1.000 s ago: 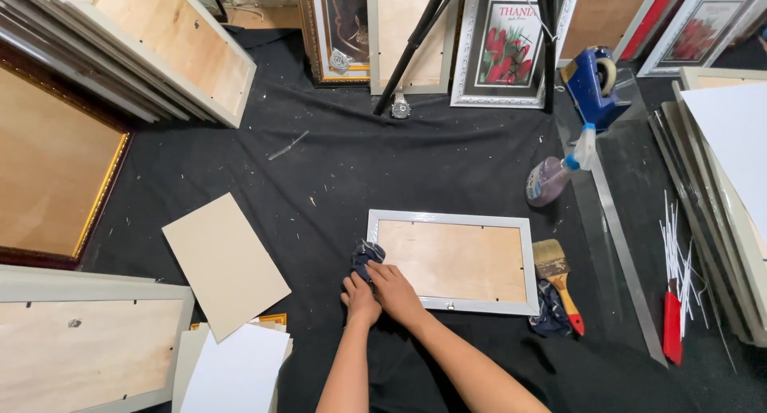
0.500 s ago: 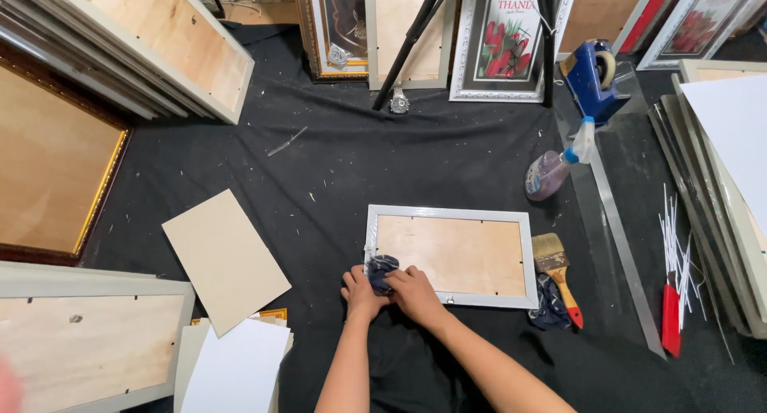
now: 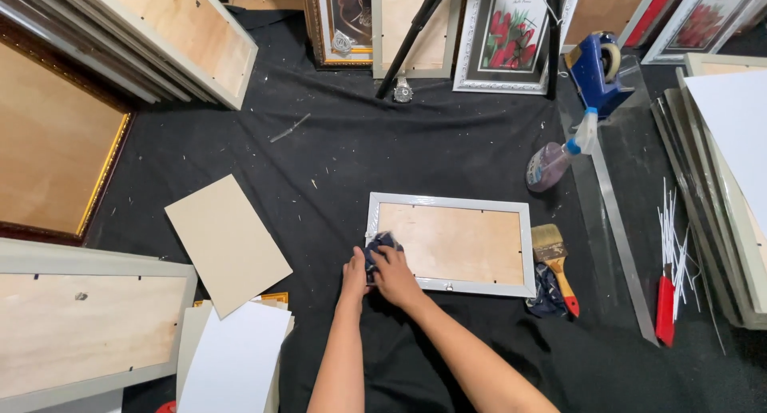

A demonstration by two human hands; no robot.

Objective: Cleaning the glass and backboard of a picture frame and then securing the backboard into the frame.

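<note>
Head view: our left hand (image 3: 354, 271) and right hand (image 3: 393, 272) together press a dark cloth (image 3: 379, 246) onto the silver picture frame (image 3: 451, 245), at its near left corner, fingers curled over the cloth.

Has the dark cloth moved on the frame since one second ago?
Yes. The dark cloth slid slightly right along the silver frame, from outside its left edge onto the lower-left corner.

Hidden and cut off
The dark cloth (image 3: 382, 245) sits mostly under both hands; the large gold-edged frame (image 3: 48, 157) runs off the left edge.
</note>
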